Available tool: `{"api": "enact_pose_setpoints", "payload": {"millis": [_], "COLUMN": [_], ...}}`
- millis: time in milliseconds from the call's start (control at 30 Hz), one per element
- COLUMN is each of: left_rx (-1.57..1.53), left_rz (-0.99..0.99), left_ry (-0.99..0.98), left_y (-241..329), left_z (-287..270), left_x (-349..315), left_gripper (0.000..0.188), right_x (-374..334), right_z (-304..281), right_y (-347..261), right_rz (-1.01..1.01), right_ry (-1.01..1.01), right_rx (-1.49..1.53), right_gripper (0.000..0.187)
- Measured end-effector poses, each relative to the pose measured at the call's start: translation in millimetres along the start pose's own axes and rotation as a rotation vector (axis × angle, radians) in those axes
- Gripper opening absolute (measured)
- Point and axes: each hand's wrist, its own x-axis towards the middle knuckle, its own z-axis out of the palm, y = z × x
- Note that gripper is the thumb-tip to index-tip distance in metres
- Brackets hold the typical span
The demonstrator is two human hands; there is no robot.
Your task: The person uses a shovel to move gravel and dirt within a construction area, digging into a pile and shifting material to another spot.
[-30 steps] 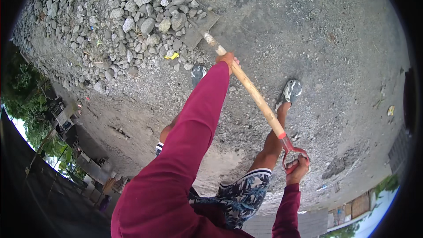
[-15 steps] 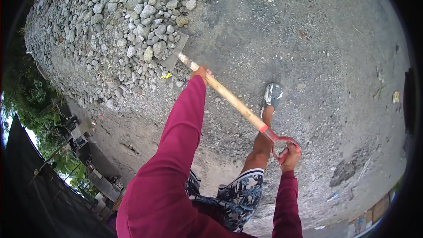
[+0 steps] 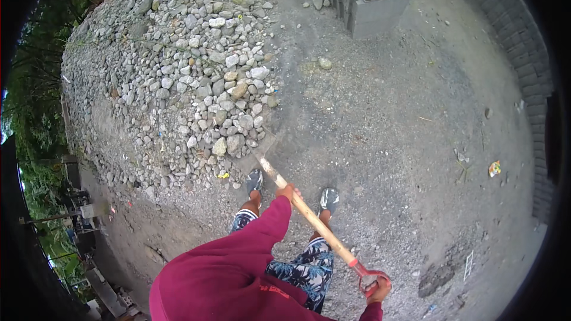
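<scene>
A shovel (image 3: 321,226) with a pale wooden shaft and a red D-shaped handle slants across in front of me. My left hand (image 3: 288,192) is wrapped round the shaft close to the blade. The red grip at the shaft's near right end is held in my right hand (image 3: 379,290). At the far end the grey blade (image 3: 262,145) rests low against the edge of a stone pile (image 3: 178,95). Rounded stones (image 3: 235,144) lie at and over the blade's left side, and hide part of it.
My shoes (image 3: 329,200) stand on gritty grey ground either side of the shaft. Stacked grey concrete blocks (image 3: 380,12) are at the far right, with more blocks along the right rim (image 3: 523,53). A yellow scrap (image 3: 223,175) lies by the stones; a colourful wrapper (image 3: 494,169) lies right.
The view has tilted up, bringing the concrete blocks and both shoes into sight. Both hands keep their hold on the shovel, and the blade is still at the stones.
</scene>
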Motion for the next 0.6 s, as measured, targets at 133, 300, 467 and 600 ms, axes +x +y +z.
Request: {"api": "enact_pose_setpoints", "payload": {"millis": [133,300,467,600], "left_rx": [0.08,0.194,0.219,0.051], "left_rz": [-0.182,-0.417,-0.22,0.308], "left_ry": [-0.136,-0.271,-0.229,-0.297], "left_y": [-31.9,-14.1,159.4,464.4], "left_z": [10.2,5.6,0.8,6.1], "left_x": [-36.7,-38.3,0.4,20.7], "left_gripper": [0.019,0.017,0.017,0.019], "right_x": [-148.1,-232.6,-249.4,-222.8], "right_z": [-1.1,83.5,253.4,398.3], "right_y": [-64.4,-98.8,-94.9,-73.1], "right_rz": [-0.178,0.066,0.101,0.154], "right_ry": [0.184,0.285,0.102,-0.496], "right_rx": [0.028,-0.201,-0.062,0.506], "right_gripper": [0.021,0.031,0.046,0.058]}}
